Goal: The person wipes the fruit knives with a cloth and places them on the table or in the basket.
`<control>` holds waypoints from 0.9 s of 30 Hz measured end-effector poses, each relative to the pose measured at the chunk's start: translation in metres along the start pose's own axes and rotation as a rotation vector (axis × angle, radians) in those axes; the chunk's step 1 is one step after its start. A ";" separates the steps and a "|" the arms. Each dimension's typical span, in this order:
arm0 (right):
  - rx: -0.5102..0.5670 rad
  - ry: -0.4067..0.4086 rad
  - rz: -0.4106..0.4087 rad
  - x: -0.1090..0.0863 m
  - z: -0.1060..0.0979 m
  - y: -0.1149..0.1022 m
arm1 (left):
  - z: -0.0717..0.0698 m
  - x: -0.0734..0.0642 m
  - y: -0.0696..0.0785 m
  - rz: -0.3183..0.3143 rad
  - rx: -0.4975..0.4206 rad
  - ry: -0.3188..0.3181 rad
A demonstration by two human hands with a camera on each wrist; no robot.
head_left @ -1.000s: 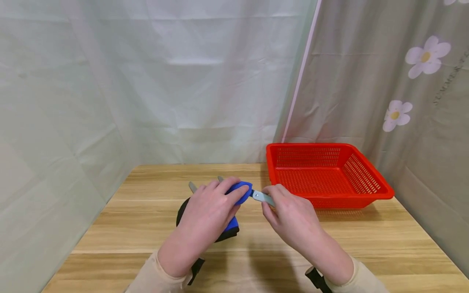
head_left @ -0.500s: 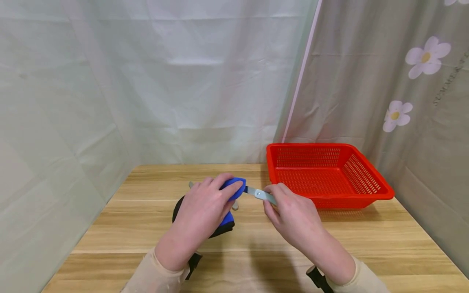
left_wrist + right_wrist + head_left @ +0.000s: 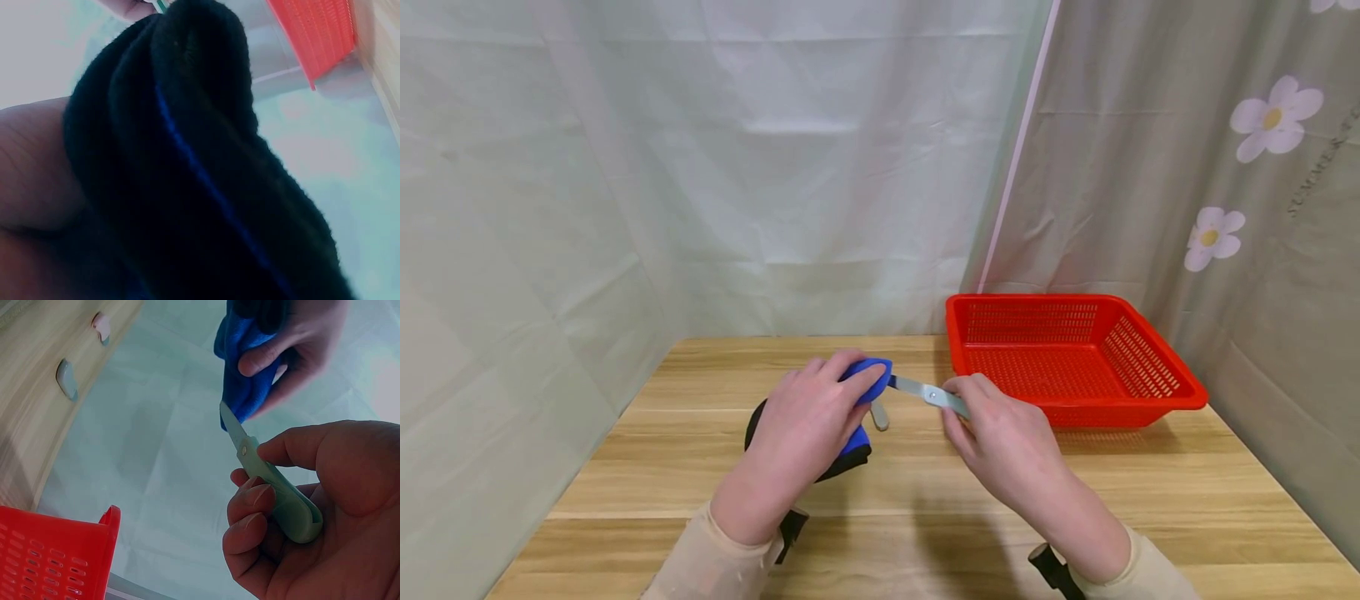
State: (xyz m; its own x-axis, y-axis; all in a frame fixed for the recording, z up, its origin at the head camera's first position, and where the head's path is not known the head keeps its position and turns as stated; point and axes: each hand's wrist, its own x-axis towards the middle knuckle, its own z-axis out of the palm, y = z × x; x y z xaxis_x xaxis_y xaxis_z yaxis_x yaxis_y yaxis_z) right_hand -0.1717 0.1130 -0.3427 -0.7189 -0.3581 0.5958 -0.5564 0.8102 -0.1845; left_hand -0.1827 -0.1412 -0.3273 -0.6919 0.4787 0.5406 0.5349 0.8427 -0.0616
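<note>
My right hand grips a folding knife by its pale green handle, thumb on one side and curled fingers on the other. The knife's blade is unfolded and points left. My left hand pinches a blue and black cloth, folded over and hanging below the palm. In the right wrist view the blade's tip overlaps the cloth's edge; the cloth hides part of the tip in the head view. Dark cloth folds fill most of the left wrist view.
A red plastic basket stands at the back right of the wooden table. One closed-looking pale object and a pinkish one lie on the table behind the left hand. Pale curtains enclose the table.
My left hand has moved left with the cloth, and more of the blade shows. A greyish object on the table has come into view beside it. The right hand has barely shifted.
</note>
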 end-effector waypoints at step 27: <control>0.022 0.002 0.028 0.001 -0.001 0.003 | -0.003 -0.002 -0.017 -0.047 -0.003 0.000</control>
State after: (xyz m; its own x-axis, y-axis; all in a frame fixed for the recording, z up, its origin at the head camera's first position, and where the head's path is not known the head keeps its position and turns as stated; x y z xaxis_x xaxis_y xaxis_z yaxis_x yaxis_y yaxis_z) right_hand -0.1732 0.1157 -0.3417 -0.7331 -0.3345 0.5922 -0.5454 0.8093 -0.2180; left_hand -0.1884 -0.1573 -0.3247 -0.7164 0.4384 0.5427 0.5033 0.8635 -0.0331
